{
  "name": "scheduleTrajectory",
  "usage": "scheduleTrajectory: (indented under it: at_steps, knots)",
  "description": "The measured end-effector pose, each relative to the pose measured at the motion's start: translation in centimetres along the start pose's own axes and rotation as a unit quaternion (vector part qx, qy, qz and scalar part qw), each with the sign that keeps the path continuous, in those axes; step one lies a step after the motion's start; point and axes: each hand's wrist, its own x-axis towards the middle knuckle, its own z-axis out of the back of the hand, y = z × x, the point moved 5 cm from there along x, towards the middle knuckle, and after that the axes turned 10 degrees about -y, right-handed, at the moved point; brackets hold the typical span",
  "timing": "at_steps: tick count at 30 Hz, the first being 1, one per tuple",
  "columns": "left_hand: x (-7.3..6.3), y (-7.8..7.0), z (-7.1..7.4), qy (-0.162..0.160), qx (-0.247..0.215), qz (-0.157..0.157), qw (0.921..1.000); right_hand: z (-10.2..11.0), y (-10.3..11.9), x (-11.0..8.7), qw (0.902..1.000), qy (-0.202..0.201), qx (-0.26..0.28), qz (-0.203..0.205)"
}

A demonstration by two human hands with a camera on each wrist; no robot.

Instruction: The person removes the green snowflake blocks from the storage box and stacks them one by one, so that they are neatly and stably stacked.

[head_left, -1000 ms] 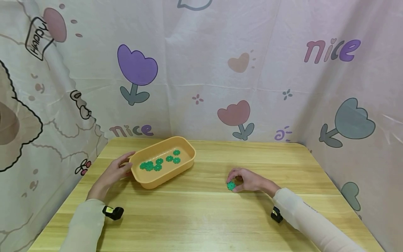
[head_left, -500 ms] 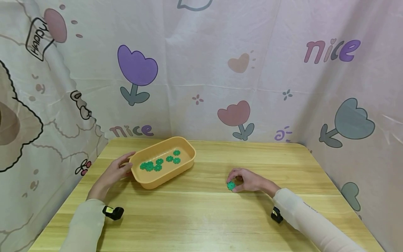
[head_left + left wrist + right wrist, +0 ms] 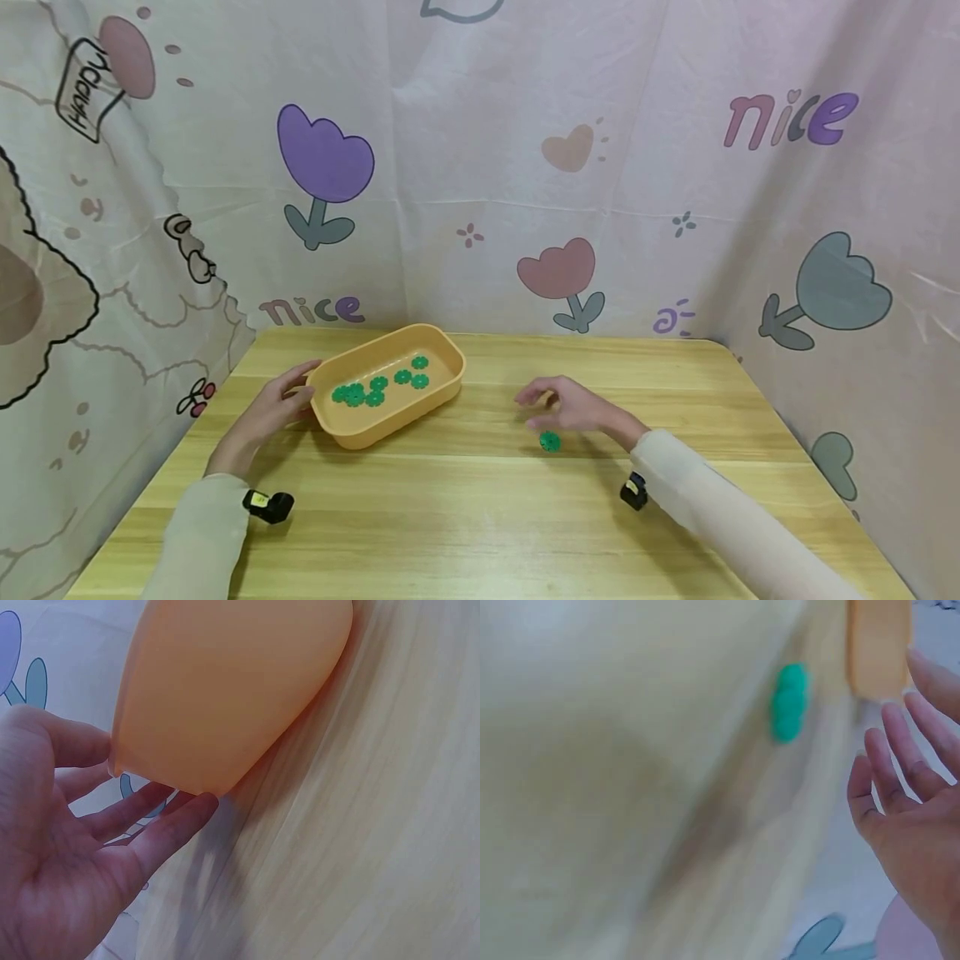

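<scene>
Tray (image 3: 407, 416) of green discs (image 3: 355, 396), left hand (image 3: 272, 410) loose against its end, right hand (image 3: 576, 406) relaxed, empty

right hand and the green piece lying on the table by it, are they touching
Apart. The right wrist view shows it: the fingers of the right hand end short of the green piece, with a plain gap between.

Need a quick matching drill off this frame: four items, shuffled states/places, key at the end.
Items
1. left hand
2. right hand
3. tray
4. purple tulip

States/places
A. printed on the backdrop
B. yellow-orange, with green pieces inside
C. empty, beside a green item on the table
D. touching the tray's end

Pairs: 1-D, 2-C, 3-B, 4-A
</scene>
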Motion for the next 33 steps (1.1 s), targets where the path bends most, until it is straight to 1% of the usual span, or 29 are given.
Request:
scheduleTrajectory:
  at_steps: [5,11,13,17,23,25,31,33]
  knots:
    - [-0.1,0.1,0.2,-0.001,0.0,-0.002,1.0,-1.2,2.8,4.0,0.9992,-0.018,0.026,0.022]
    - [-0.3,0.1,0.4,0.002,-0.014,-0.001,0.9999,-3.7,5.8,9.2,0.9976,-0.034,0.02,0.057]
    - [-0.4,0.1,0.4,0.003,-0.02,0.0,0.9998,-4.7,6.4,10.6,0.997,-0.033,0.022,0.067]
    - [-0.3,0.1,0.3,0.003,-0.026,-0.003,0.9997,-6.1,7.0,13.1,0.9971,-0.026,0.011,0.07]
    - [-0.2,-0.1,-0.3,-0.001,-0.028,-0.004,0.9996,-7.7,6.8,15.9,0.998,0.013,-0.001,0.062]
    - [-0.2,-0.2,-0.4,-0.001,-0.03,-0.006,0.9995,-8.2,6.7,16.5,0.9979,0.022,-0.015,0.058]
    - [-0.2,-0.1,-0.3,-0.004,-0.032,-0.008,0.9995,-9.3,6.4,18.1,0.9968,0.024,-0.071,0.027]
    - [-0.2,0.0,-0.1,-0.007,-0.03,-0.008,0.9995,-9.5,6.3,18.5,0.9963,0.021,-0.083,0.014]
